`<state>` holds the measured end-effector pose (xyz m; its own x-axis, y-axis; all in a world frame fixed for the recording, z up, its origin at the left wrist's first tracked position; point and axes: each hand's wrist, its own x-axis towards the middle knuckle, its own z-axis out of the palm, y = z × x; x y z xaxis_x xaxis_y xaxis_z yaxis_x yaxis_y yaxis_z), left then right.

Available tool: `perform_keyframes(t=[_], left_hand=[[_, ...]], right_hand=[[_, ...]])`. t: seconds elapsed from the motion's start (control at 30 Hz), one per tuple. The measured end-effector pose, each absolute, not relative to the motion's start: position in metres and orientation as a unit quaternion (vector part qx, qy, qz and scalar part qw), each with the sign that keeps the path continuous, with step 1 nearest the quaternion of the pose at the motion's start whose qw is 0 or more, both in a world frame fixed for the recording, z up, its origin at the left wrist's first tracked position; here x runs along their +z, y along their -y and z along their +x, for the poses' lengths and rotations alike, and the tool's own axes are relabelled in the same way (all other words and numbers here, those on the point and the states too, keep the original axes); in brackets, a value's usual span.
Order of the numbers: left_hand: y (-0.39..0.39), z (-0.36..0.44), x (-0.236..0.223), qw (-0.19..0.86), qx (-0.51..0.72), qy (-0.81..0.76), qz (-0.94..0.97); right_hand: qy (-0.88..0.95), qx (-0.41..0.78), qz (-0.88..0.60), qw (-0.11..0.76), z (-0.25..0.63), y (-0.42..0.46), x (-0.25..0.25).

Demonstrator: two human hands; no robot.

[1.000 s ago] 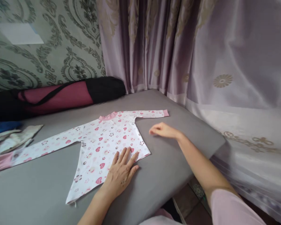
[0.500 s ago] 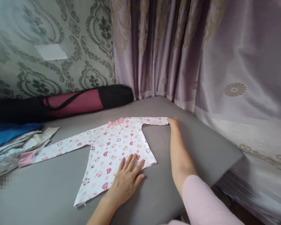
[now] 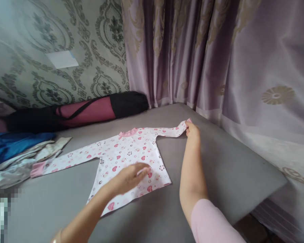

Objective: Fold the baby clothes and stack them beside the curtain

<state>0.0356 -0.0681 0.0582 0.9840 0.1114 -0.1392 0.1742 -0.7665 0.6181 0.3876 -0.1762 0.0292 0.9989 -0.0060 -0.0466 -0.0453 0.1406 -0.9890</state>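
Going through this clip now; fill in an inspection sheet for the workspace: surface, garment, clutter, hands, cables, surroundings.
Surface: grey, flat-looking covering.
Garment: white long-sleeved shirt with pink-and-dark prints, spread out; one sleeve bends near its pink cuff.
Clutter: blue cloth and pale clothes at the picture's left; black-and-maroon long bag by the wall.
Hands: right hand grips that sleeve's end; left hand is over the shirt's body, holding nothing, contact unclear.
Cables: nothing seen.
Surroundings: patterned wall bearing white paper; purple curtains.
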Motion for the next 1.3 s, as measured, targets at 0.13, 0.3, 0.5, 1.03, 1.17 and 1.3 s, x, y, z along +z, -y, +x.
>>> perform_keyframes(t=[0.13,0.3,0.5,1.03,1.17,1.3], left_hand=[[0.023,0.101,0.058,0.334,0.058,-0.169,0.925],[-0.025,0.180,0.035,0.298,0.113,-0.270,0.909],[-0.056,0.229,0.018,0.315,0.105,-0.276,0.902],[-0.066,0.236,0.007,0.358,0.102,-0.270,0.888],[-0.066,0.246,0.009,0.298,0.115,-0.276,0.907],[-0.058,0.255,0.010,0.267,0.099,-0.303,0.909]], right_hand=[[-0.051,0.045,-0.596,0.800,0.388,0.172,0.040],[-0.026,0.066,-0.511,0.857,0.381,0.167,0.056],[0.054,0.068,-0.443,0.892,0.377,0.166,0.067],[-0.028,0.043,-0.442,0.895,0.396,0.172,0.052],[-0.070,0.045,-0.455,0.887,0.394,0.171,0.053],[-0.086,0.023,-0.537,0.839,0.392,0.170,0.054]])
